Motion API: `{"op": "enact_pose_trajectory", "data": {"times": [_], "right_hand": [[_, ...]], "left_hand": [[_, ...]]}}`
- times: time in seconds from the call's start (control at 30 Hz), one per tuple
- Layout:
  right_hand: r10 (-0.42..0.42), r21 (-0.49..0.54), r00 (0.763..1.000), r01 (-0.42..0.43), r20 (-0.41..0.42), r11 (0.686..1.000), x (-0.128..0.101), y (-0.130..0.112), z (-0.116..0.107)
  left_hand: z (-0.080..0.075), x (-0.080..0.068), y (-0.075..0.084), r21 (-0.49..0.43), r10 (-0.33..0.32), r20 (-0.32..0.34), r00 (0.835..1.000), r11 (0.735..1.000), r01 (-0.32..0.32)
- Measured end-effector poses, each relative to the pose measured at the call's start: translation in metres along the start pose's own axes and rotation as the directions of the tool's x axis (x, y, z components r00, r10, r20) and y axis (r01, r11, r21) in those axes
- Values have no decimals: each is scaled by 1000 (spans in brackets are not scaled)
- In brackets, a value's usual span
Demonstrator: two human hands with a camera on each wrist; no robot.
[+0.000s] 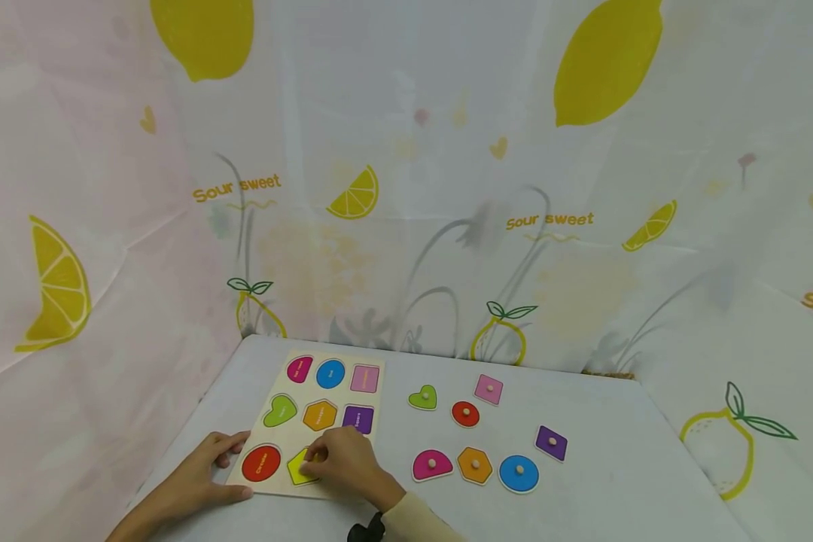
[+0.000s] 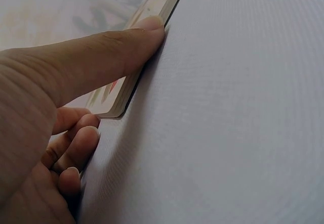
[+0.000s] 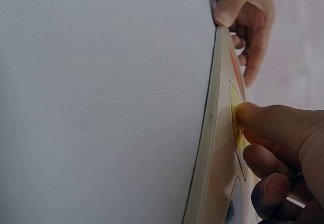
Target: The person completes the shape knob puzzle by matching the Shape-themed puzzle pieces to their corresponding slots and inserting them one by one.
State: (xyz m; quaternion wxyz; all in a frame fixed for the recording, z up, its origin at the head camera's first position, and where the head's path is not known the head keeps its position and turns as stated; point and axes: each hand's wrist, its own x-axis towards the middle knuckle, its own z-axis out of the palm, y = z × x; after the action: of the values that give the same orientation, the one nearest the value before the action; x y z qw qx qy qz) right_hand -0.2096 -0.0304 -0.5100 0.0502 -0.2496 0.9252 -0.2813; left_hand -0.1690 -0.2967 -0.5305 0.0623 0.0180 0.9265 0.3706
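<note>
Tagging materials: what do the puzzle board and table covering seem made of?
Puzzle board: probably wood or fibreboard, smooth and lightly glossy, from its thick pale edge and surface sheen. Table covering: likely matte woven cloth, given its fine ribbed texture.

The head camera faced forward and down from farther back; low, close wrist cameras looked along the shared board (image 1: 291,438)
</note>
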Motion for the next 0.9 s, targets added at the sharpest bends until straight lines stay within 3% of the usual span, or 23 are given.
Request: {"op": "enact_pose_trajectory", "data": {"times": [0.2, 0.3, 0.63, 0.9], "right_hand": [[-52, 21, 999, 52, -5, 998, -2, 5, -7], [-106, 37, 994, 107, -34, 994, -3, 12, -16], [-137, 126, 980, 156, -145, 980, -12, 48, -53], [-60, 162, 977, 94, -206, 982, -23, 90, -79]], "left_hand": [[0, 0, -1, -11, -23, -1, 1000, 1000, 23], [1, 1, -2, -14, -38, -4, 999, 999, 38], [2, 2, -1, -3, -29, -9, 1000, 1000, 29], [0, 2, 0, -2, -33, -1, 999, 999, 33]]}}
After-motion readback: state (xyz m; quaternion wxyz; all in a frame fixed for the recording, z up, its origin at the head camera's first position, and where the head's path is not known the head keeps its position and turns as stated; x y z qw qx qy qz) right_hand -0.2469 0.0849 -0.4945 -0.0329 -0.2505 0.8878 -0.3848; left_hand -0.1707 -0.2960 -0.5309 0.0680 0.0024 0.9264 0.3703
